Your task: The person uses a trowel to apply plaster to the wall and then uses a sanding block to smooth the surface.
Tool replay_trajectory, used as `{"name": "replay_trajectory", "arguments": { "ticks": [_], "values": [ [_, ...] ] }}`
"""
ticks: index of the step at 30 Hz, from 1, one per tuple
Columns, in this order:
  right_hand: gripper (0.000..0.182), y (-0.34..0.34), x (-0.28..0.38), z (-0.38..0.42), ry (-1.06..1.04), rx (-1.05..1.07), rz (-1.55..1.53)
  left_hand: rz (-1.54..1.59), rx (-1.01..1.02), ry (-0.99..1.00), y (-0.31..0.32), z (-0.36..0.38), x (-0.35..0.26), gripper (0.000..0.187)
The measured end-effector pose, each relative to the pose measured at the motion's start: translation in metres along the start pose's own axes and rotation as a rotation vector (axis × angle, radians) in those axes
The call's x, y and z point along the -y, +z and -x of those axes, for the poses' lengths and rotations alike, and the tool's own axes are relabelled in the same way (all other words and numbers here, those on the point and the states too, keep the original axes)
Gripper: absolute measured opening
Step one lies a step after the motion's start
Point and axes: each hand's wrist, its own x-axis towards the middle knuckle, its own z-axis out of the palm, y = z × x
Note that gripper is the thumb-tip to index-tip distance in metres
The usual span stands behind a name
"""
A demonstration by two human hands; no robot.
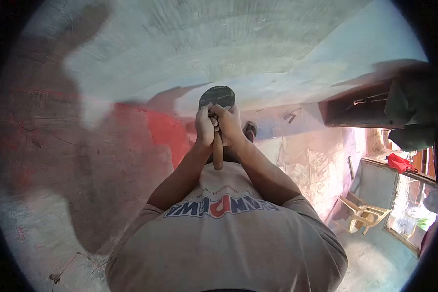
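Note:
In front of my chest, both hands come together at the near edge of a dark, round, flat piece (217, 96) with a pale streak across it. My left hand (204, 127) is closed at its lower left. From the right, my right hand (230, 122) curls its fingers over the same edge, thumb and knuckles close to the left hand. A smooth brown wooden handle (218, 153) sticks out below the hands toward my shirt. Whether handle and dark piece are one tool I cannot tell, since the fingers hide the join.
A patchy grey-white wall (190, 44) rises ahead. Red paint (168, 138) marks the surface at left. To the right are a tan plastic chair (365, 214), a red cloth (400, 163) on a ledge and a dark recess (365, 104). A foot (249, 130) shows beyond my right wrist.

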Motion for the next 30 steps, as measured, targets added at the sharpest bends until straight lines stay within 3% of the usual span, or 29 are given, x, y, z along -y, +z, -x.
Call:
{"name": "replay_trajectory", "arguments": {
  "ticks": [2,6,10,16,20,23,30],
  "values": [
    [0.012,0.004,0.003,0.009,-0.036,-0.003,-0.006,0.002,-0.061,-0.006,0.0,0.002,0.002,0.024],
    [0.007,0.021,0.014,0.019,0.004,0.102,-0.198,0.1,0.077,0.001,0.035,0.047,-0.05,0.023],
    [0.007,0.06,0.059,0.053,-0.047,0.058,-0.196,-0.072,0.186,0.186,0.063,0.079,-0.092,0.02],
    [0.008,0.055,0.042,0.018,-0.027,0.079,-0.084,-0.023,0.102,0.12,0.047,0.04,-0.084,0.021],
    [0.006,0.068,0.056,0.034,-0.076,0.071,-0.144,-0.037,0.124,0.214,0.061,0.06,-0.096,0.018],
    [0.007,0.06,0.041,0.019,-0.05,0.024,-0.121,-0.027,0.109,0.107,0.049,0.048,-0.089,0.013],
    [0.005,0.066,0.042,0.022,-0.069,-0.001,-0.13,-0.067,0.121,0.138,0.049,0.052,-0.095,0.015]
  ]
}}
